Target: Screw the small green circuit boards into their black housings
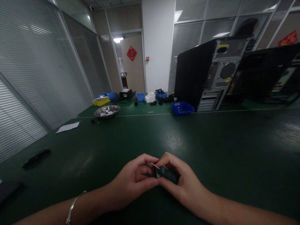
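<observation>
A small dark green object (168, 175) is held between both hands low in the middle of the view, above the green table (145, 137). My right hand (185, 178) wraps its fingers and thumb round the object's right side. At the left end, the fingertips and thumb of my left hand (136, 178) close on it. A thin light-coloured edge or strip (154, 165) shows at the top left of the object, between the fingertips. What this strip belongs to is too small to tell.
Across the table stand a metal dish (107, 111), a blue tray (182, 108), a yellow tray (101, 101) and a large black computer case (194, 73). White paper (67, 127) and a dark elongated item (36, 158) lie at the left. A black object (9, 190) is nearer.
</observation>
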`<state>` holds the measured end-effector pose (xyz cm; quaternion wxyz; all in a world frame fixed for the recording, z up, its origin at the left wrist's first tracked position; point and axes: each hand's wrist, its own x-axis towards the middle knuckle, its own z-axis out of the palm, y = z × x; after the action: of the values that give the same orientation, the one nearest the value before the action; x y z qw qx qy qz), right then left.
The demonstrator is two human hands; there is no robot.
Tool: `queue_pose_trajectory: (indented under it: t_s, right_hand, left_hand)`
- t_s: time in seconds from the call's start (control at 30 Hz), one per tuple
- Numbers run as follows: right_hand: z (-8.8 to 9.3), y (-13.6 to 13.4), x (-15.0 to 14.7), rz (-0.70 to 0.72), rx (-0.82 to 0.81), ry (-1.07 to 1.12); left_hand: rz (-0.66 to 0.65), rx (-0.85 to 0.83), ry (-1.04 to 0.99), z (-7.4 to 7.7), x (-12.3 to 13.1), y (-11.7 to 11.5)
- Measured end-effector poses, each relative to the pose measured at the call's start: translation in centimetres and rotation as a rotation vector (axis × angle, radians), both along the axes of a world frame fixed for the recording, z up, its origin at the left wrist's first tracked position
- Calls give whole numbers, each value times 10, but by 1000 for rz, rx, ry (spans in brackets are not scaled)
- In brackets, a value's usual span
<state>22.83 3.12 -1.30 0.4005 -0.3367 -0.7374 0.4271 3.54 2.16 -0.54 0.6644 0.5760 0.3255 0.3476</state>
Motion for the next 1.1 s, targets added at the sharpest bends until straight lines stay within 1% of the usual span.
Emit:
queue_pose_trajectory:
  t_s: [0.13,0.33,0.43,0.57,0.67,0.77,0.9,0.97,1.03,1.1]
  right_hand:
    - [2,-2,1,-1,81,-75]
    - [0,-2,1,19,148,-105]
    - [-2,-1,1,29,173,-101]
    - [-3,0,1,31,187,-112]
    - [-1,2,2,36,177,-105]
    - [2,4,2,29,144,-74]
    - [4,5,2,-40,24,1]
    - [5,6,3,-47,-22,18]
    - [6,7,5,-36,-36,2]
    - [7,8,6,-40,-24,-32]
  left_hand:
    - [17,-62,-88,-1,1,3]
    - [48,-77,-54,2,2,4]
    - [69,-56,-37,3,3,3]
    - [92,-32,-33,1,4,4]
    - [102,-43,-56,-2,3,5]
    - [142,-17,-65,-2,1,6]
    - [196,23,-50,-1,-1,8]
    - [220,32,-18,1,-2,10]
    - [275,25,24,6,-6,13]
    - [411,-4,28,13,-14,21]
